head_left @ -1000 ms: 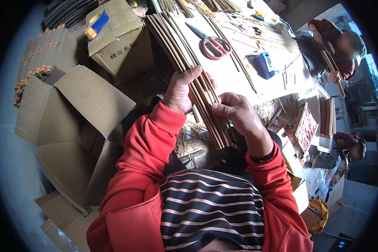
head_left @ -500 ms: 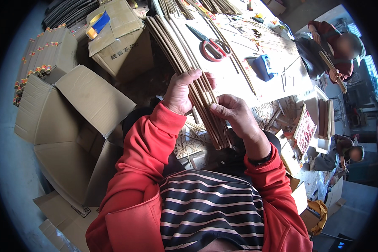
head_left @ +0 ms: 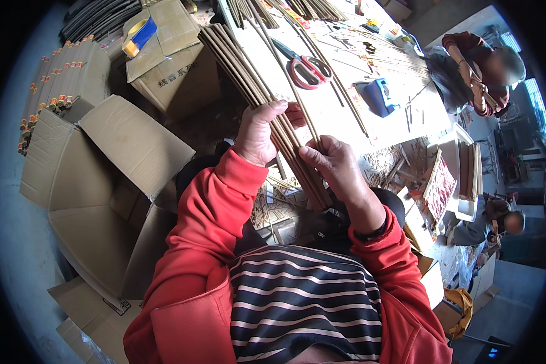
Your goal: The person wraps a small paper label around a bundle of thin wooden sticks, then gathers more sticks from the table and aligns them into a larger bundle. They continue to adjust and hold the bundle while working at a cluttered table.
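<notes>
My left hand (head_left: 258,132) is closed around a slanting bundle of long brown incense sticks (head_left: 235,68), thumb across the top. The bundle runs from over the table's edge down toward my lap. My right hand (head_left: 338,167) pinches the lower end of a single incense stick (head_left: 298,106), which leans apart from the bundle's right side. Its thumb lies close against the bundle; whether it also grips those sticks I cannot tell. Just beyond, red-handled scissors (head_left: 308,71) lie on the white table (head_left: 340,124).
A blue tape dispenser (head_left: 381,97) and more sticks lie on the table. To the left stand an open carton (head_left: 91,188), a closed carton (head_left: 176,79) with a tape roll (head_left: 141,36) on it, and stacked banded bundles (head_left: 57,85). Two people (head_left: 485,73) sit at right.
One stick has swung away from the bundle's right side with my right hand at its lower end. The bundle's far end has shifted slightly left. The upper co-worker's hands have moved.
</notes>
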A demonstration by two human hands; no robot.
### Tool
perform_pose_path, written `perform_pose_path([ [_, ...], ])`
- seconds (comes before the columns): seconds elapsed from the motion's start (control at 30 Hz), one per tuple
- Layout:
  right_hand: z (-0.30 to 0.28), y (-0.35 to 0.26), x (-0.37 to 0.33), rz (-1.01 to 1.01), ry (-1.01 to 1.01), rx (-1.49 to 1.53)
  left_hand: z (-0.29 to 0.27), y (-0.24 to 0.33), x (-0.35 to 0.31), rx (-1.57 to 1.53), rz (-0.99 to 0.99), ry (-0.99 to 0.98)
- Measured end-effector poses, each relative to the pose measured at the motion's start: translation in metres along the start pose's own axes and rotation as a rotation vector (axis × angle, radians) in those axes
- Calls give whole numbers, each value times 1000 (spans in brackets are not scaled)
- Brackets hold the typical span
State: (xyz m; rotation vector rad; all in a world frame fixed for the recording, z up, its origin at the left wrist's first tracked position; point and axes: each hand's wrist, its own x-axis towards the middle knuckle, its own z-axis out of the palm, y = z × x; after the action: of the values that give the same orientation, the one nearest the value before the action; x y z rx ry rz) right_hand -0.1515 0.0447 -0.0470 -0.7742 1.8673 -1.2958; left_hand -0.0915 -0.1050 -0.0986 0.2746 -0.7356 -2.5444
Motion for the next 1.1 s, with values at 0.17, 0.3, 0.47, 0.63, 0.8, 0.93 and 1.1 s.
perform_pose_path([
  [0.17, 0, 5, 1, -2, 67, -46, 7, 5, -5, -13, -53, 61],
  [0.3, 0, 5, 0, -35, 117, -73, 13, 8, -6, -40, -44, 31],
  [0.47, 2, 7, 0, -144, 237, -237, 13, 5, -4, -3, -7, 179],
  [0.63, -21, 15, 9, -318, 411, -264, -3, 6, 3, -113, -46, 88],
  [0.8, -102, 51, 54, -229, 451, -628, 0, 10, 1, -199, -80, 42],
  [0.93, -172, 131, 101, -364, 600, -768, 2, 6, 7, -229, -124, 0],
  [1.1, -175, 125, 101, -365, 614, -1085, 1, 9, 4, -170, -93, -21],
])
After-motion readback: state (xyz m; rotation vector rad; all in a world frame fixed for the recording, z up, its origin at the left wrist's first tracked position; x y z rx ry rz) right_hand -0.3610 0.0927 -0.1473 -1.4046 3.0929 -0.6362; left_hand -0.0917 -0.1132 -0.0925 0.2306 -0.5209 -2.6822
